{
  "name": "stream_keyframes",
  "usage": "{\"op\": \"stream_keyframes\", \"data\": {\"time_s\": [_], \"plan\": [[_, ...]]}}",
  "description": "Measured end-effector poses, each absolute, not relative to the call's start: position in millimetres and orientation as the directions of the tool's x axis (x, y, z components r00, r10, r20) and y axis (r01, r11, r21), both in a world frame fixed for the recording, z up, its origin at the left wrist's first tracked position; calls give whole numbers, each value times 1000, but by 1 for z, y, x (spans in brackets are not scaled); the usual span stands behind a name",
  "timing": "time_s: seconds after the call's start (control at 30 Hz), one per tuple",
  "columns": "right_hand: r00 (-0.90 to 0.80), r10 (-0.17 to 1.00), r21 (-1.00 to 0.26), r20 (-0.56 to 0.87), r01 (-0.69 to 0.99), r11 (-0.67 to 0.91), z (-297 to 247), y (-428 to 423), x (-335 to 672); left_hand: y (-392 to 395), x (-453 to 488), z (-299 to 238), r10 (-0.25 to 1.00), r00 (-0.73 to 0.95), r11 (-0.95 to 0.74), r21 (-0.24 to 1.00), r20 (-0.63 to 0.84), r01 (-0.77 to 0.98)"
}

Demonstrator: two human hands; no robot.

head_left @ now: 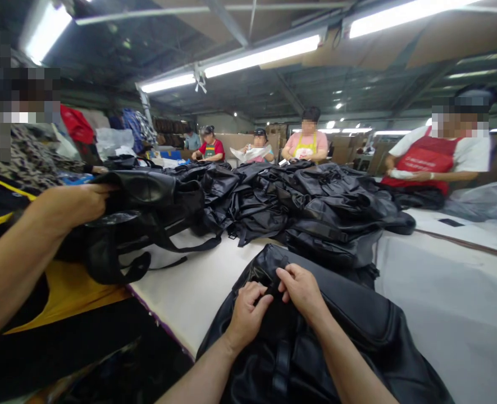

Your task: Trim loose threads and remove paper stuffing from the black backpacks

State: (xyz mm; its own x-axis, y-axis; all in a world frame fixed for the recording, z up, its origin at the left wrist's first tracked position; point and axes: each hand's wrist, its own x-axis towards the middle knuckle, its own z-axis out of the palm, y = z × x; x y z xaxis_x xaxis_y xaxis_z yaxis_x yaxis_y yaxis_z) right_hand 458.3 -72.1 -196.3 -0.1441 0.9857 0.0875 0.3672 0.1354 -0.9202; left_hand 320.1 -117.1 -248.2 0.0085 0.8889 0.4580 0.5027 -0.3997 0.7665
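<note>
A black leather-like bag [358, 331] lies in front of me on the white table [450, 303], its top edge toward the pile. My left hand [246, 317] and my right hand [301, 292] are side by side on the bag's upper middle. Both have their fingers curled and pinch a small dark part of the bag [274, 290] between them. What exactly they pinch is too small to make out.
A big heap of black bags [299, 202] covers the table's middle. At the left, a co-worker's hand [73, 205] grips another black bag [147, 216]. Several seated people work along the far side and at the right. Fluorescent lights hang overhead.
</note>
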Motion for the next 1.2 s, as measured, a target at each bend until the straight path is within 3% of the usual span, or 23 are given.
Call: {"op": "stream_keyframes", "data": {"time_s": [0.3,0.43,0.67,0.8,0.87,1.03,1.2], "plan": [[-223,975,-917,-24,393,67,-230,-69,458,-119,310,-273,925,61,-368,841,376,396],[-252,968,-922,-21,378,78,-236,-75,458,-121,312,-281,937,-53,-308,889,345,338],[-282,959,-951,-25,304,64,-243,-82,456,-122,318,-287,807,-66,-462,697,587,548],[-252,968,-967,-14,250,51,-247,-84,455,-122,319,-278,850,-148,-361,762,506,537],[-244,970,-973,-16,228,41,-249,-84,456,-124,315,-270,885,-75,-372,793,460,483],[-271,961,-978,-47,207,10,-251,-84,458,-134,293,-250,888,315,-438,826,335,356],[-249,965,-974,-85,223,-28,-248,-84,460,-144,277,-250,884,416,-332,912,212,240]]}}
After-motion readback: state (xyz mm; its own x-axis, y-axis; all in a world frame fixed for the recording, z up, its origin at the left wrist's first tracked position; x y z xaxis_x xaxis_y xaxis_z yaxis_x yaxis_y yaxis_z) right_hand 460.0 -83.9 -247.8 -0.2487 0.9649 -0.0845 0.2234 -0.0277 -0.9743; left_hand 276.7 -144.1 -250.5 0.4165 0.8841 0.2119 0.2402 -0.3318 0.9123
